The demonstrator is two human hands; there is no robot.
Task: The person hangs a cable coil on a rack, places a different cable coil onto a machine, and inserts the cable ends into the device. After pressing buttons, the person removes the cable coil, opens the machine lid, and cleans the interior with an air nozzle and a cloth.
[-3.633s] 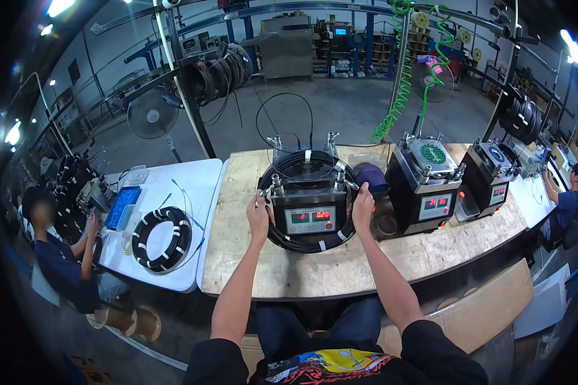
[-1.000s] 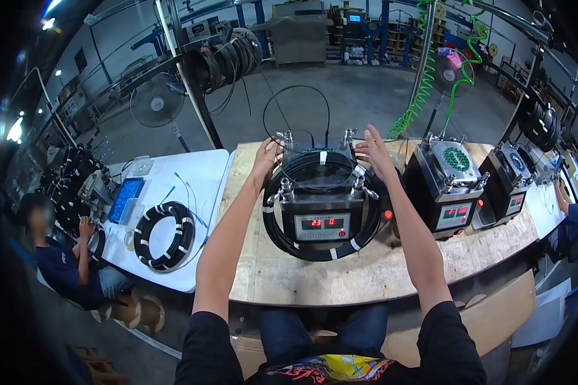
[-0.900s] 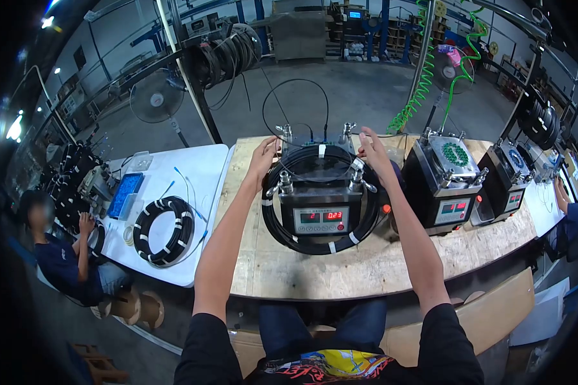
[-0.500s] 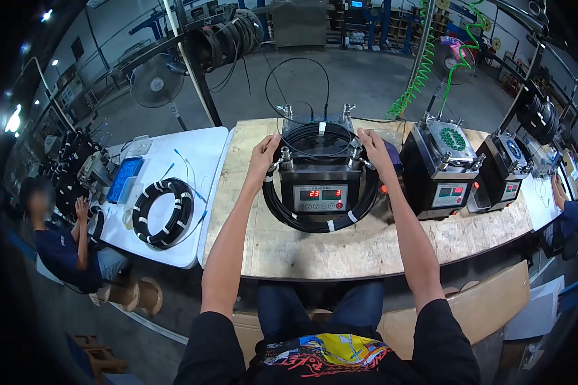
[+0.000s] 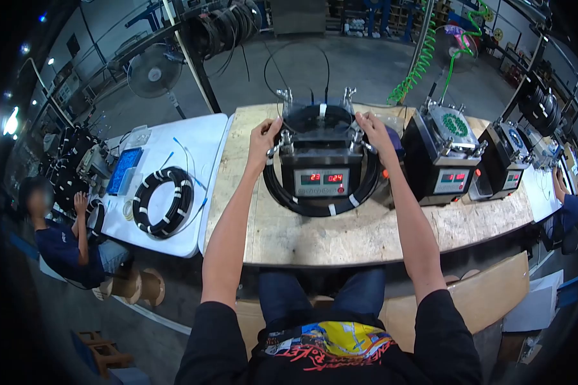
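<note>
A boxy bench machine (image 5: 320,182) with lit red digits stands before me on the plywood table. A large coil of black cable (image 5: 331,209), tied with white bands, loops around its front. More black cable rings its clamped top (image 5: 318,122), where a white tie shows. My left hand (image 5: 263,141) is curled at the upper left side, closed around the coil beside a metal clamp. Opposite it, my right hand (image 5: 376,135) closes around the coil's right side, next to the other clamp. Most fingertips are hidden behind the cable and machine.
Two similar machines (image 5: 451,157) (image 5: 508,157) stand to the right, beneath a coiled green hose (image 5: 417,70). On the white table to the left lie another banded cable coil (image 5: 163,203) and a blue tray (image 5: 124,170). A seated person (image 5: 70,240) works at far left; another (image 5: 568,205) sits at far right.
The right-hand digits on the front machine have changed from 3 to 0:24. My view has tipped slightly, so the bench sits higher in it. Both hands stay at the coil's sides.
</note>
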